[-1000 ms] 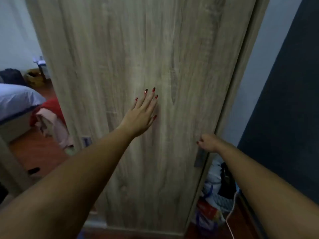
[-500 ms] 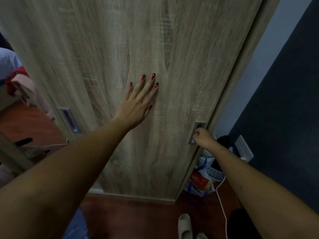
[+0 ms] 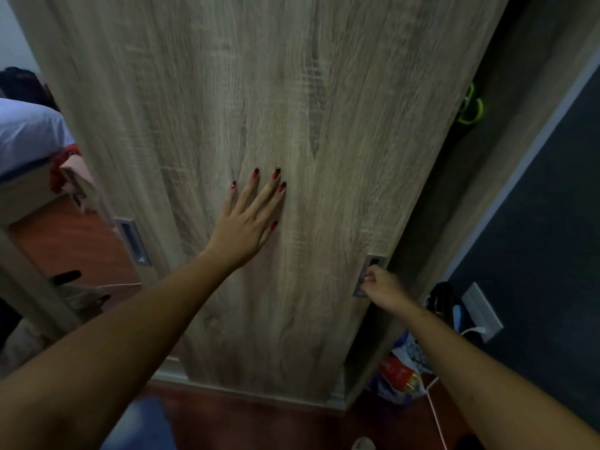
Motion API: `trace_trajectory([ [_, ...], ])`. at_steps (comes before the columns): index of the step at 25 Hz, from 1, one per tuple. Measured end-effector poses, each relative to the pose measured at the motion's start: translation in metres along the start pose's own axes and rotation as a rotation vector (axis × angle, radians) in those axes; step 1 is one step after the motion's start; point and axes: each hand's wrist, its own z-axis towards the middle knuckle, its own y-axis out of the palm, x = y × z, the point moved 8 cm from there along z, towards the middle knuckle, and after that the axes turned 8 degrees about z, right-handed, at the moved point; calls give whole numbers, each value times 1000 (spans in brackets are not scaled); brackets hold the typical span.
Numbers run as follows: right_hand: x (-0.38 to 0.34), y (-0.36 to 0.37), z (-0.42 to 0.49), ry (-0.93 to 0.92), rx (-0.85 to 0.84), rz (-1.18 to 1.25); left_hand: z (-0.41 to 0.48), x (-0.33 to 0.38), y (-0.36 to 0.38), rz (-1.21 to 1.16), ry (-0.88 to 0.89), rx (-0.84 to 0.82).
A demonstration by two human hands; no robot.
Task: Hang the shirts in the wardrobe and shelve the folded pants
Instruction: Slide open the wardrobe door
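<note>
The left grip (image 3: 242, 232) is laid flat, fingers straight and spread, red-lacquered nails pointing up, against the tall sliding wardrobe door (image 3: 292, 92) of pale, coarse-grained wood laminate. The right grip (image 3: 381, 289) is curled into the rectangular recessed grey metal handle (image 3: 374, 262) at the door's right edge, fingertips hooked inside it. To the right of that grip a dark gap of wardrobe interior (image 3: 454, 190) is seen, with a bright green looped object (image 3: 470, 108) high within it; what it is cannot be told. A second recessed handle (image 3: 131, 237) is set into the wood left of the left grip. Farther left, soft red and pink cloth (image 3: 69, 167) is heaped against a bed with a smooth pale-blue sheet (image 3: 26, 131). Just right of the right grip a white socket plate (image 3: 482, 311) is fixed to the wall, and below it a thin white cable (image 3: 436, 414) trails down.
</note>
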Motion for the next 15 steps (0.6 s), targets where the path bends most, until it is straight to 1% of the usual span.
trace_trajectory([
  [3, -27, 30, -1, -30, -63, 3, -11, -31, 14, -3, -22, 13],
  [8, -76, 99, 0, -133, -168, -42, -15, -57, 35, 1, 78, 58],
  [10, -90, 127, 3, -157, -210, -5, -22, -69, 47, 5, 74, 76],
  [12, -105, 155, 5, -252, -280, 6, -34, -90, 60, -5, 32, 97],
  [13, -114, 169, 3, -336, -324, -53, -40, -104, 65, -6, 5, 108],
  [14, -123, 182, 1, -430, -363, -149, -46, -120, 70, -3, -18, 111],
  [15, -130, 188, -3, -550, -361, -304, -50, -135, 73, -2, -33, 115],
])
